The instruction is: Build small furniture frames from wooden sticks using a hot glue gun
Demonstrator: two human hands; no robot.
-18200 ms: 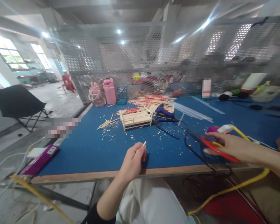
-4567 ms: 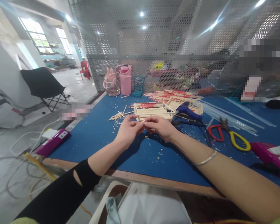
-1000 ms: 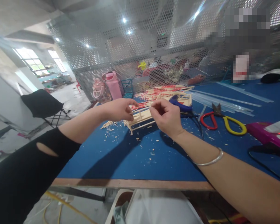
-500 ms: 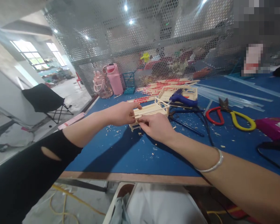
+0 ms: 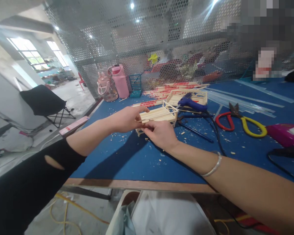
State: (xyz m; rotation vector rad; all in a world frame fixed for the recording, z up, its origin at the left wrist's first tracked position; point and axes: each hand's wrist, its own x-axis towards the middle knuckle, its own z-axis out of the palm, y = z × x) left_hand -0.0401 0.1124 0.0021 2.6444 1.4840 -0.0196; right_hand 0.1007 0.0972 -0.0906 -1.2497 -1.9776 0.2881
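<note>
A small bed-shaped frame made of pale wooden sticks [image 5: 158, 114] sits on the blue table, its slatted top facing up. My left hand [image 5: 128, 119] grips its left end, fingers curled over the edge. Against the near left side of the frame, my right hand [image 5: 163, 133] is closed, thumb and fingers pinched together; whether a small piece lies between them is hidden. Behind stands a second stick frame [image 5: 201, 97], with a blue glue gun [image 5: 192, 103] in front of it. Blue-handled pliers [image 5: 196, 129] lie to the right of my right hand.
Red-and-yellow-handled scissors [image 5: 235, 112] and clear glue sticks [image 5: 245, 101] lie to the right. Red-wrapped sticks [image 5: 171, 89] are piled at the back. A pink bottle [image 5: 120, 81] and a clear jug [image 5: 107, 89] stand by the perforated metal screen [image 5: 127, 42].
My right hand and forearm have shifted slightly left along the stick frame. My left hand keeps its grip. The view has moved a little.
</note>
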